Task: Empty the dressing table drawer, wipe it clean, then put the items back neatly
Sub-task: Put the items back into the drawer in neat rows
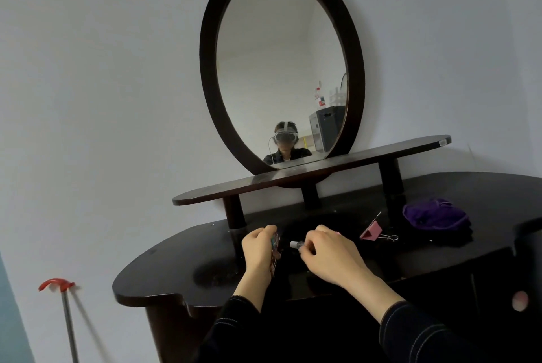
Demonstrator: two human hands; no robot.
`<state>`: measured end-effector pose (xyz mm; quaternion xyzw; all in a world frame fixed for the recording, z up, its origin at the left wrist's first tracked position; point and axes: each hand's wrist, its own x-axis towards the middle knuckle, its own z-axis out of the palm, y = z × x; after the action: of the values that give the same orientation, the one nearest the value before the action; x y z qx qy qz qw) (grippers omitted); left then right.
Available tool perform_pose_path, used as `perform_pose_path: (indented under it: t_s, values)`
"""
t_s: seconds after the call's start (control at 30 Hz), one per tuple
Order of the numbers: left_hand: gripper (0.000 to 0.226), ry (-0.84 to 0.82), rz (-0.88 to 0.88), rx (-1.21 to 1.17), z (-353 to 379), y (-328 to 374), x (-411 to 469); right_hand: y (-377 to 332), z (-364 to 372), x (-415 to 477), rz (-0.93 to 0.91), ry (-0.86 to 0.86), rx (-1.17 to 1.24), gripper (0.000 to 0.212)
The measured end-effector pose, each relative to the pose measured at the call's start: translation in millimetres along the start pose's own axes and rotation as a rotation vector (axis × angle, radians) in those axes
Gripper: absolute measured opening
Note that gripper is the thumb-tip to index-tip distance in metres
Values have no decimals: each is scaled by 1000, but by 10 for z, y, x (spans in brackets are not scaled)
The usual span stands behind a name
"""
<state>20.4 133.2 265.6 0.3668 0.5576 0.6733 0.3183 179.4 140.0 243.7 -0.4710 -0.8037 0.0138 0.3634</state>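
Observation:
Over the dark dressing table top (176, 268), my left hand (258, 251) grips a small flat patterned packet (275, 251), held upright on its edge. My right hand (328, 254) pinches a small vial with a pale cap (296, 244), its cap pointing left toward the packet. The two hands are close together, a small gap between them. A pink binder clip (372, 233) lies on the table to the right of my right hand. Farther right sits a crumpled purple cloth (434, 214). The drawer itself is not visible from here.
A raised dark shelf (293, 179) on short posts runs above the table's back, carrying an oval mirror (281, 69). A pale round knob (519, 300) shows on the cabinet front at right. A red-handled metal stick (67, 312) leans on the wall at left.

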Motion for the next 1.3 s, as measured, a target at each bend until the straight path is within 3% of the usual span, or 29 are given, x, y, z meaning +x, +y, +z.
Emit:
perform_pose_path:
  t_s: [0.1,0.2,0.57,0.73,0.87,1.07,1.17,1.3]
  values:
    - [10,93,-195,-279,43,33,37,-50,-9,9,-108,-120,47,28]
    - [12,35,-330,-533,99,36,5,-77,-9,27,-122,-147,65,34]
    - [23,-133,-499,-992,254,7,-154,-63,23,42,-126,-66,99,25]
    - [29,-203,-500,-1029,338,4,-246,-43,-10,40,-84,-12,88,32]
    - [20,-237,-516,-1003,354,13,-321,-29,-24,39,-73,7,107,32]
    - [19,-244,-531,-1155,329,58,-375,-1,-32,59,-12,113,147,27]
    - [14,-255,-511,-1165,341,64,-395,31,15,91,14,86,132,35]
    - [24,-266,-496,-1126,360,44,-424,73,68,124,40,51,99,37]
